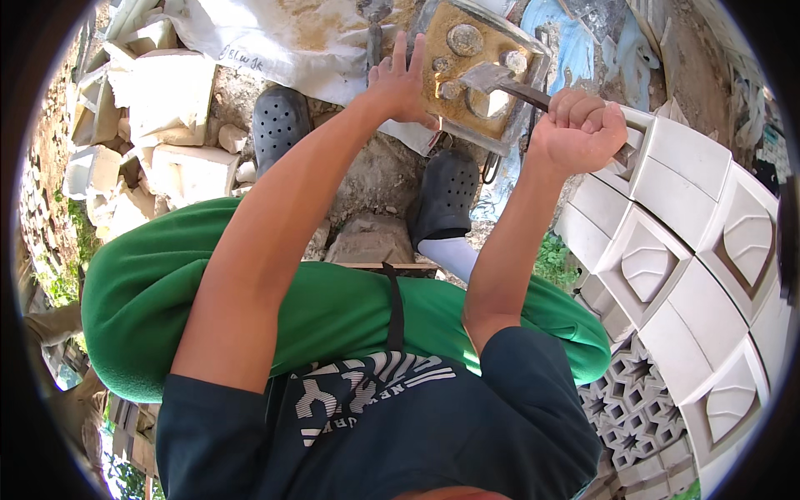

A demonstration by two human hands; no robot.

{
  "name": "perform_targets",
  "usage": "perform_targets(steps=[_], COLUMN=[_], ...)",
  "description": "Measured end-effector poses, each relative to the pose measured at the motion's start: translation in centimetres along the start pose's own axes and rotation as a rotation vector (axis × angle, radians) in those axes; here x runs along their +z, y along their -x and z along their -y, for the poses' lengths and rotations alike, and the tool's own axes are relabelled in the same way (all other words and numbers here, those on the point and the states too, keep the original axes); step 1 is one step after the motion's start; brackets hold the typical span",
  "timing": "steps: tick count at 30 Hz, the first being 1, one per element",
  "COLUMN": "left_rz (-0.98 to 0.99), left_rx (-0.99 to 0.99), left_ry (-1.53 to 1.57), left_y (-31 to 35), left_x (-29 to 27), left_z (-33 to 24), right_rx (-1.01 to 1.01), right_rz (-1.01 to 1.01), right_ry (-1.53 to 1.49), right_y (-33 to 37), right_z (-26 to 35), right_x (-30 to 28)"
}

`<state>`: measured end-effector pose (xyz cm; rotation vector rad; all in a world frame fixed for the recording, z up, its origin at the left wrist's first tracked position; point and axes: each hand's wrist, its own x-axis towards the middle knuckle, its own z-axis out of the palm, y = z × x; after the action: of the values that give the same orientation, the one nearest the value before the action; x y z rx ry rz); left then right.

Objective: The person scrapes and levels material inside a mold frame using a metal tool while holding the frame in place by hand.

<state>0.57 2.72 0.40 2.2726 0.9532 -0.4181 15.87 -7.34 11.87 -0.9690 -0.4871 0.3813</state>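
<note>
A rectangular metal-edged mold (533,71) lies on the ground ahead of me, its inside covered with yellowish sandy material around several round grey knobs. My left hand (400,87) has its fingers spread at the mold's left edge and holds nothing. In my closed right hand (581,125) is the dark handle of a trowel (486,77). The trowel's flat, grey-crusted blade is over the right part of the mold, near the knobs. I cannot tell whether the blade touches the sandy surface.
Dark clogs (281,125) are on my feet, below the mold. White patterned blocks (679,158) are stacked at the right, with star-patterned openwork blocks (629,408) lower down. Broken pale blocks (171,92) pile up at the left. A white sack (242,37) and blue sheeting (575,50) flank the mold.
</note>
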Motion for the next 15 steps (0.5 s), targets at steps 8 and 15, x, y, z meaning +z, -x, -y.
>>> perform_targets(steps=[8,15], left_rz=[-0.016,-0.006], left_rx=[-0.023,0.005], left_ry=[0.077,0.1], left_y=[-0.2,0.0], left_x=[0.3,0.3], left_z=[0.7,0.2], right_rx=[0.015,-0.04], right_rz=[0.152,0.089], right_ry=[-0.035,0.182], right_y=[0.0,0.1], right_z=[0.1,-2.0], right_x=[1.0,1.7])
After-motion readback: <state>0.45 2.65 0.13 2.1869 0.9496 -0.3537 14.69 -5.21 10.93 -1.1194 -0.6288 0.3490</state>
